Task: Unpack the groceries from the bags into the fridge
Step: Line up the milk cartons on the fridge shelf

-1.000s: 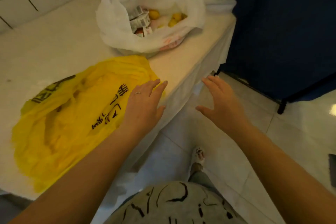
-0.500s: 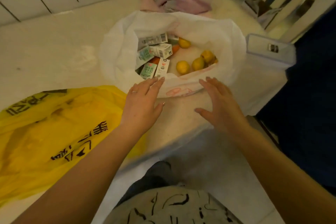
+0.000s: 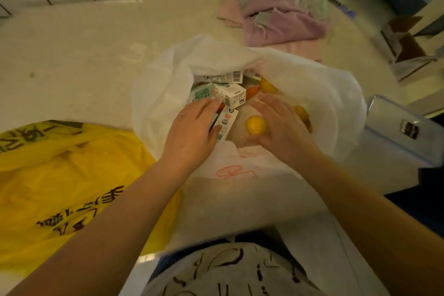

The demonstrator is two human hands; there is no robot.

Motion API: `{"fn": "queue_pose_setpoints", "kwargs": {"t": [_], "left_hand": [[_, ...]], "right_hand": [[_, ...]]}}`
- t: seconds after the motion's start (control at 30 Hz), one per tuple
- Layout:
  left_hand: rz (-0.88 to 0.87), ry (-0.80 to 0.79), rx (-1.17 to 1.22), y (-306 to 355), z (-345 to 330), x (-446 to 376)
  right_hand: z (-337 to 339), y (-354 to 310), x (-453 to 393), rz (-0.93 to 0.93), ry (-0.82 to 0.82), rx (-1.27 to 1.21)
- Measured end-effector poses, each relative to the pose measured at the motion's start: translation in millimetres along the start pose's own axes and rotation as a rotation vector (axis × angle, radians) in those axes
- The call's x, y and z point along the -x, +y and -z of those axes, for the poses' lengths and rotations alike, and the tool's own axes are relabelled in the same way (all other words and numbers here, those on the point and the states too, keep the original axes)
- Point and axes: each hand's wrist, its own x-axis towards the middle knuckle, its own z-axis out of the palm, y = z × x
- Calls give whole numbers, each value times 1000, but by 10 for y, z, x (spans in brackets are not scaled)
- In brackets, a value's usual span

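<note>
Now unpacking white bag (image 3: 324,94): left hand (image 3: 192,132), right hand (image 3: 283,127) open, empty; next, grasp cartons (image 3: 230,96) at 12 o'clock.

Both hands in white bag (image 3: 163,94), over cartons (image 3: 229,95), lemons (image 3: 256,125).

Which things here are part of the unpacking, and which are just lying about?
Part of the job: white bag, milk cartons, yellow fruit, left hand, right hand.

Lying about: yellow bag, pink and purple cloths, silver box.
</note>
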Motion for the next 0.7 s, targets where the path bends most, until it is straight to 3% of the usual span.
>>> {"fn": "queue_pose_setpoints", "kwargs": {"t": [0.13, 0.27, 0.7], "left_hand": [[59, -122, -19, 120, -213, -157], [205, -199, -81, 215, -430, -290], [483, -180, -217, 313, -848, -396]], "right_hand": [[-119, 252, -325, 92, -180, 48], [-222, 493, -560, 169, -238, 7], [-473, 540, -1026, 35, -147, -388]]}}
